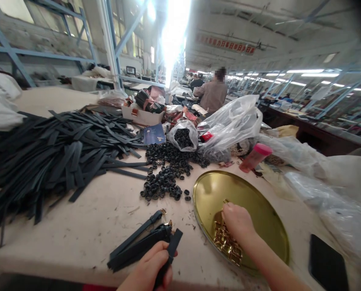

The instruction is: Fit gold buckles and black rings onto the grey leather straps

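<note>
My left hand [156, 264] is closed around a black strap [175, 242], whose free end sticks up past the thumb. Just beyond it lie several black straps with gold buckles [141, 242], stacked together on the table. Over a round gold tray [253, 194], my right hand [238, 222] pinches at a gold buckle [226, 201] that shows at the fingertips. More gold buckles [227, 244] are heaped on the tray under and beside that hand.
A big pile of black straps [62, 149] covers the left side. Small black loops [165, 178] spill from a plastic bag [183, 135]. A pink-lidded bottle [255, 157], clear plastic bags [235, 121] and a phone [328, 262] are to the right. A person [213, 91] sits farther back.
</note>
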A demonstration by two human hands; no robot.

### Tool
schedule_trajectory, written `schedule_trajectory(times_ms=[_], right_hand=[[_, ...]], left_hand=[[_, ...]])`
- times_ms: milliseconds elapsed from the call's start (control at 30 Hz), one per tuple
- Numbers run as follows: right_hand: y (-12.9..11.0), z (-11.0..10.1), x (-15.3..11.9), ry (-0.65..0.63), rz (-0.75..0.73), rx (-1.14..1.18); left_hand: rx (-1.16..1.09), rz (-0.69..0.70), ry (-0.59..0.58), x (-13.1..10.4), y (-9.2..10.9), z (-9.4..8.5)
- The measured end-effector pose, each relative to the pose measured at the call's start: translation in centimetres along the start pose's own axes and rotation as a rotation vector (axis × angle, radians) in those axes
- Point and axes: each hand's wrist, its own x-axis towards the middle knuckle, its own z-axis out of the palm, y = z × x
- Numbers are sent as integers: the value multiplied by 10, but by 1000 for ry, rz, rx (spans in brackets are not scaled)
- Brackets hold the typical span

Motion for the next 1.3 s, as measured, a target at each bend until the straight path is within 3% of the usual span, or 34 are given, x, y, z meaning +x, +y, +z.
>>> schedule_trajectory(times_ms=[167,267,467,667,767,867,967,1067,1133,1300], right_hand=[[-10,-15,-10,27,-89,104],[-33,-24,-30,-26,-113,508],[-99,-28,-77,-359,-10,1553],[-130,-37,-102,-556,281,2033],[-133,-41,-109,-572,288,2231],[-134,-40,-113,-542,300,2330],[-135,-35,-114,-448,434,2333],[-141,-32,-116,-407,523,2348],[-148,-30,-120,-424,563,2350],[-163,-14,-132,-384,455,2233]], left_hand=[[-80,-35,-8,3,0,1],[-115,-9,3,1,-3,-1],[-80,-14,-77,-7,-9,-2],[-83,72,7,-23,-24,3],[-47,86,11,-27,-31,2],[-10,101,15,-27,-37,1],[92,105,1,-24,-44,2],[248,114,65,-19,-50,3],[341,190,112,-17,-51,3],[438,389,95,-19,-45,2]])
